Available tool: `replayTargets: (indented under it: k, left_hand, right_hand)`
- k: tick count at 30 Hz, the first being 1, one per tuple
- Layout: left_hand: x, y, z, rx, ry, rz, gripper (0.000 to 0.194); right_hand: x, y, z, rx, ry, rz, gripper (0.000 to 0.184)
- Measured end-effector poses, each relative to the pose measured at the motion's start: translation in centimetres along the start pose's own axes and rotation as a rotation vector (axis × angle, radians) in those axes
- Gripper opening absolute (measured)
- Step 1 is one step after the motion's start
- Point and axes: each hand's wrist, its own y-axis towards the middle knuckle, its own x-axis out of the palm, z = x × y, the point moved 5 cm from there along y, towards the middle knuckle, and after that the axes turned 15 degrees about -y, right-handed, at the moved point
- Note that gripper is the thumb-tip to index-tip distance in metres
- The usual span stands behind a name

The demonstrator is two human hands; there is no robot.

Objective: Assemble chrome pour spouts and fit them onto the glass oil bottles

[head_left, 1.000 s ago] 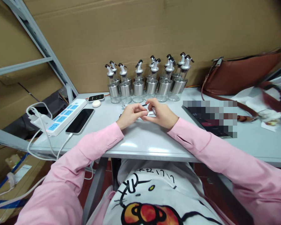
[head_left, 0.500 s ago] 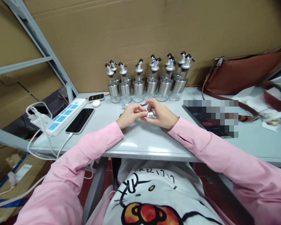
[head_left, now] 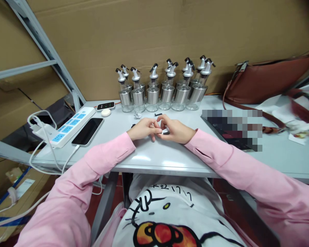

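My left hand (head_left: 144, 129) and my right hand (head_left: 175, 129) meet above the near-middle of the table, fingertips together. Between them is a small silver spout piece (head_left: 165, 131), gripped by the right fingers and pinched at its left end by the left thumb and fingers. Its far side is hidden by the fingers. Just beyond the hands lies a short black piece (head_left: 158, 114). A small clear and silver round part (head_left: 138, 114) rests farther left, and another black part (head_left: 133, 126) peeks out beside my left hand.
Several glass-and-steel oil bottles (head_left: 152, 96) with silver pourer tops stand in rows along the cardboard wall. On the left are a phone (head_left: 88, 131), a power strip (head_left: 73, 125) and a round white object (head_left: 106, 112). A brown bag (head_left: 270, 80) and a partly pixelated dark device (head_left: 221, 132) occupy the right.
Both hands have come slightly nearer to me with the silver piece, which has turned between the fingers. The black piece on the table shows more fully beyond them.
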Motion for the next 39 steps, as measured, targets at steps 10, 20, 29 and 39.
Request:
replayTargets:
  k: [10, 20, 29, 39]
  left_hand:
    - [-0.1, -0.2, 0.8, 0.043, 0.025, 0.005, 0.013]
    - [-0.6, -0.2, 1.7, 0.157, -0.018, 0.038, 0.015]
    - [-0.1, -0.1, 2.1, 0.427, 0.194, 0.098, 0.022]
    - [-1.1, -0.3, 2.8, 0.528, 0.025, 0.195, 0.021]
  right_hand:
    - [-0.4, -0.1, -0.4, 0.004, 0.063, 0.026, 0.034]
    - [-0.8, 0.3, 0.2, 0.038, 0.139, 0.157, 0.039]
    - [-1.6, 0.4, 0.7, 0.166, 0.244, 0.275, 0.04]
    - [-2.6, 0.1, 1.0, 0.204, 0.157, 0.418, 0.042]
